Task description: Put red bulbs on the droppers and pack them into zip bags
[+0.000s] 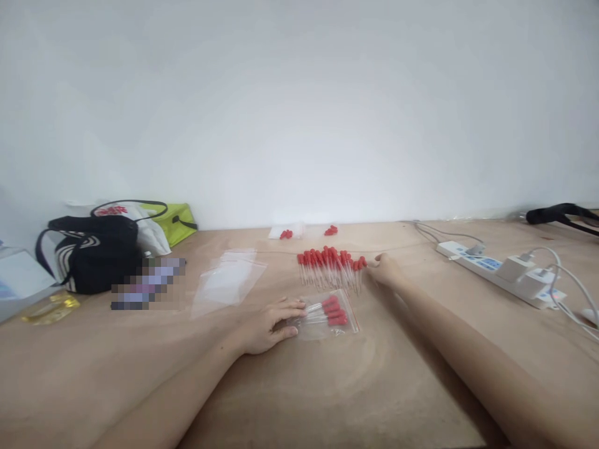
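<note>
On the table in front of me lies a clear zip bag [322,319] with several red-bulbed droppers [331,307] inside. My left hand [271,325] rests on the bag's left part, fingers stretched out and a little apart. Beyond the bag is a row of loose droppers [327,262], their red bulbs pointing away from me and their clear tubes toward me. At the right end of that row, my right hand [384,270] has its fingertips beside the last red bulb. Its thumb and finger look slightly apart; whether they touch the bulb is unclear.
Flat clear zip bags [229,277] lie left of the droppers. Small red bulbs [286,234] sit at the back, some on a bag. A power strip [500,274] with cables is on the right. A black bag [100,249], a green bag [175,224] and yellow tape [51,308] stand left.
</note>
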Available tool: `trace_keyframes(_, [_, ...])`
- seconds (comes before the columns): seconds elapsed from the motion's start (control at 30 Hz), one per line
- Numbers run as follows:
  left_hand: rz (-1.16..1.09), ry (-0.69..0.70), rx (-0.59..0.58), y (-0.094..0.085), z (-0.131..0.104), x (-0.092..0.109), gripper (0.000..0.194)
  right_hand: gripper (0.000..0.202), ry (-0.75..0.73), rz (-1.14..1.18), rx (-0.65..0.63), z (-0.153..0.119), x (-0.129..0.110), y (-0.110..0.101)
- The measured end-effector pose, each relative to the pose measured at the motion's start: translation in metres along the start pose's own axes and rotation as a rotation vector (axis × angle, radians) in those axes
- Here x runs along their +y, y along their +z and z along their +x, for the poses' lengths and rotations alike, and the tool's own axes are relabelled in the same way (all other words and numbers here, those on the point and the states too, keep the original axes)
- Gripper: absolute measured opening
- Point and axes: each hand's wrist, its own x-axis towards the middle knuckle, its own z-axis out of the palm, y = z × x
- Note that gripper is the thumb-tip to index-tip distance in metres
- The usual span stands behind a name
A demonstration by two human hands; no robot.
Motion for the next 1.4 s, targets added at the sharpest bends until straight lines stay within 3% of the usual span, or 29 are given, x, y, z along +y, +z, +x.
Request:
trace_keyframes(0.17, [0.063,-0.005,-0.018,0.001,0.0,0.0,0.04,0.02,0.017,-0.003,-0.049,0.01,-0.01,0.001])
trace_keyframes(0.3, [0.086,-0.018,-0.029,0.0,0.0,0.002,0.04,0.038,-0.034,0.088,-0.032,-0.002,-0.009,-0.012])
trace_keyframes(0.37, [0.085,-0.015,-0.029,0.0,-0.001,0.002,0.04,0.054,-0.069,0.245,-0.02,-0.016,-0.008,-0.016])
trace_keyframes(0.47, [0.07,-0.009,-0.018,0.001,-0.001,0.0,0.04,0.069,-0.066,0.667,0.027,-0.046,-0.01,-0.011])
trace_keyframes(0.63, [0.06,-0.024,-0.021,0.002,-0.001,-0.001,0.04,0.067,-0.014,0.988,0.016,-0.08,-0.02,0.01])
trace_keyframes(0.9, [0.048,-0.017,-0.012,0.0,-0.001,0.001,0.04,0.054,-0.041,1.053,0.033,-0.079,-0.015,0.019])
trace_keyframes(1.2, [0.036,-0.025,-0.009,-0.001,-0.001,0.003,0.039,0.045,0.036,1.078,-0.119,-0.089,-0.025,0.022])
trace_keyframes(1.4, [0.057,-0.041,-0.034,-0.002,0.0,0.005,0.04,0.037,0.061,1.11,-0.152,-0.093,-0.025,0.016])
